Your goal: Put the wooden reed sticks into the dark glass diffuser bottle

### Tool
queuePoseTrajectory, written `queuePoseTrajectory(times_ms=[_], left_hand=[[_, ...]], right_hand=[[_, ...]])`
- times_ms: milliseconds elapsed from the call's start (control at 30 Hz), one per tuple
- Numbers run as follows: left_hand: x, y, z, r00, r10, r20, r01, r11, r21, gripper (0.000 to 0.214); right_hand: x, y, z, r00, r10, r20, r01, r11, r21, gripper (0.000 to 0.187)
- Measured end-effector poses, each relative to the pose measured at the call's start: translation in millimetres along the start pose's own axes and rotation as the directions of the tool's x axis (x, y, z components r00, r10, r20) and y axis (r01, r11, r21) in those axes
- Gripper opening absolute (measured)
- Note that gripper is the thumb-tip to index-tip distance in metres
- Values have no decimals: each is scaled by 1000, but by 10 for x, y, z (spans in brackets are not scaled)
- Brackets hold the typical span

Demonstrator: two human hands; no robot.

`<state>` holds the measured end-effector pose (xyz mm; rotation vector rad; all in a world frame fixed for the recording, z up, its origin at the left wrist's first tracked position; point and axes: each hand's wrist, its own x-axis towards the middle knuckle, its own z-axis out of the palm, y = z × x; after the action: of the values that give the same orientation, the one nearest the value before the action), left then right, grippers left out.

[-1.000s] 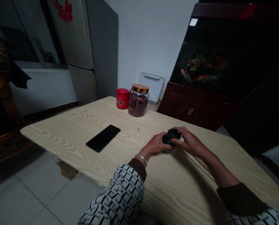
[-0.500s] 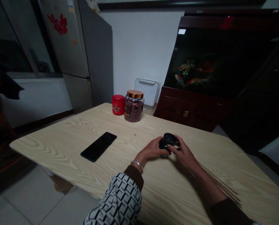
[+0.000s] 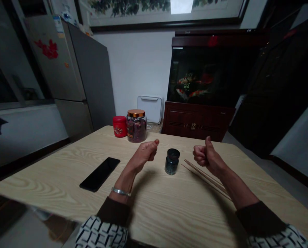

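A small dark jar with a black lid [image 3: 172, 161] stands upright on the light wooden table [image 3: 169, 206], between my two hands and touched by neither. My left hand [image 3: 145, 154] hovers just left of the jar, fingers curled into a loose fist with the thumb out. My right hand [image 3: 207, 157] is raised to the right of the jar in a fist with the thumb pointing up. Both fists hold nothing. Several thin wooden sticks [image 3: 207, 177] lie on the table under my right forearm.
A black phone [image 3: 100, 174] lies face up on the table's left. At the far edge stand a red tin [image 3: 119, 126] and a glass jar with a copper lid [image 3: 136, 125]. Behind are a grey fridge [image 3: 73, 75], a dark fish tank cabinet [image 3: 203, 93] and a white box [image 3: 150, 109].
Both hands have let go of the small dark jar and lifted away to either side into thumbs-out fists. The camera has tilted upward, showing more of the wall.
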<state>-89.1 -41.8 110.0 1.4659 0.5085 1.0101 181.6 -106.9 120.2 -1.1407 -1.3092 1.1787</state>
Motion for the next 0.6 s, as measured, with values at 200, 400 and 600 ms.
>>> queuePoseTrajectory(times_ms=[200, 400, 600], left_hand=[[305, 689, 73, 920, 70, 386, 84, 926, -368, 71], [384, 921, 131, 894, 61, 444, 192, 843, -502, 75], [295, 410, 133, 894, 10, 448, 291, 748, -596, 75]], right_hand=[[3, -834, 14, 931, -194, 309, 104, 953, 283, 78], [34, -1128, -12, 879, -277, 388, 137, 926, 352, 79], [69, -609, -37, 880, -208, 428, 29, 921, 389, 79]])
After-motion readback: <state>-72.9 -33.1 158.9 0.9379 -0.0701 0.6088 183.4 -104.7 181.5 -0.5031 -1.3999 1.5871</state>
